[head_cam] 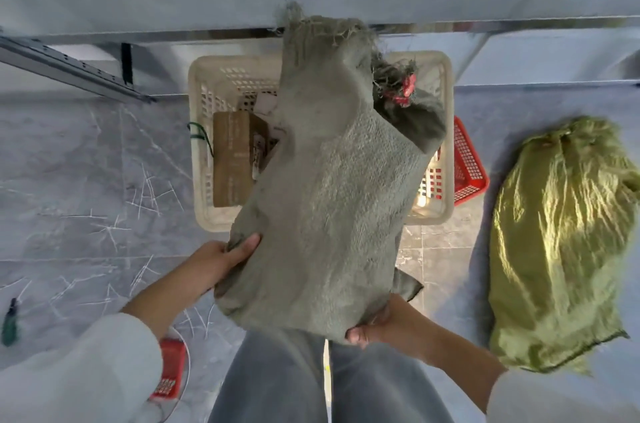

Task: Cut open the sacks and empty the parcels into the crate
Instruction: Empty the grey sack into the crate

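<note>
Left hand (225, 263) and right hand (384, 325) held out in front of the body, each gripping the sack (329, 197)

The left hand sits left of the frame's centre, its bare forearm running down to a pale left sleeve (86, 370) at lower left; the thumb lies across the front of the sack's side edge and the fingers curl behind the cloth. The right hand is lower, just right of centre, its bare forearm slanting to a pale right sleeve (554, 398) at lower right; its fingers bunch the sack's bottom corner, thumb tip showing in front. Legs in grey trousers (277, 381) fill the bottom centre
</note>
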Demonstrator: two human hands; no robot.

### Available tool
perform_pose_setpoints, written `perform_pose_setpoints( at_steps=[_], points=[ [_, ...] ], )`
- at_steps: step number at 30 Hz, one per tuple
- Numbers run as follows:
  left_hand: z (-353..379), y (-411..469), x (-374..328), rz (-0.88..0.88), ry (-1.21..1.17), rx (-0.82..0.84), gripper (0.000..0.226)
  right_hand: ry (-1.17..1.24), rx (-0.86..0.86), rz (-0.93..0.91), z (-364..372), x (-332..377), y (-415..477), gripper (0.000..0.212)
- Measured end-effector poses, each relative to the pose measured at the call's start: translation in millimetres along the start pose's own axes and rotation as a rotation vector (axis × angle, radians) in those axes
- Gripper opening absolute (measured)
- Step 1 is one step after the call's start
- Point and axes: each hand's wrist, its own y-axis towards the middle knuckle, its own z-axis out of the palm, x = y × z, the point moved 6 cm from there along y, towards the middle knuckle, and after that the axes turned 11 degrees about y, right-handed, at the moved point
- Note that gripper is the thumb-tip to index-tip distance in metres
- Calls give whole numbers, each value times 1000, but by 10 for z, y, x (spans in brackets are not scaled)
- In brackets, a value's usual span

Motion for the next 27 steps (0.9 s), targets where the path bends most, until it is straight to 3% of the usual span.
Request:
perform_pose_setpoints(
  at_steps=[2,6,9,13,15,18,21,23,25,27],
  points=[
    [-77,-279,12,-47,98,-29,86,-43,24,50,109,80,-293,22],
    [-159,-856,-77,-52,243,28,83,-115,90,73,238,337,-842,52],
    [-225,-1269,-269,7,152,32,70,-118,38,16,225,607,-1217,52],
    [-356,-1579,-517,69,-371,-91,54,118,-292,-334,21,1166,-1588,19],
    [-355,-1701,-642,83,-470,-97,36,210,-485,-520,-83,1419,-1793,14],
    [-358,-1914,-831,110,-574,-60,32,78,-702,-679,-76,1721,-1997,15],
    [-469,-2047,-977,169,-691,-144,31,-62,-858,-673,-72,1943,-2012,26],
    [-519,-2140,-1031,195,-723,-245,23,-50,-811,-541,-60,2007,-1947,44],
    [-513,-2171,-1094,206,-719,-308,16,-102,-646,-466,52,2082,-1925,61],
    [-501,-2228,-1147,209,-677,-374,20,-482,-502,-357,180,2054,-1897,80]
  ],
)
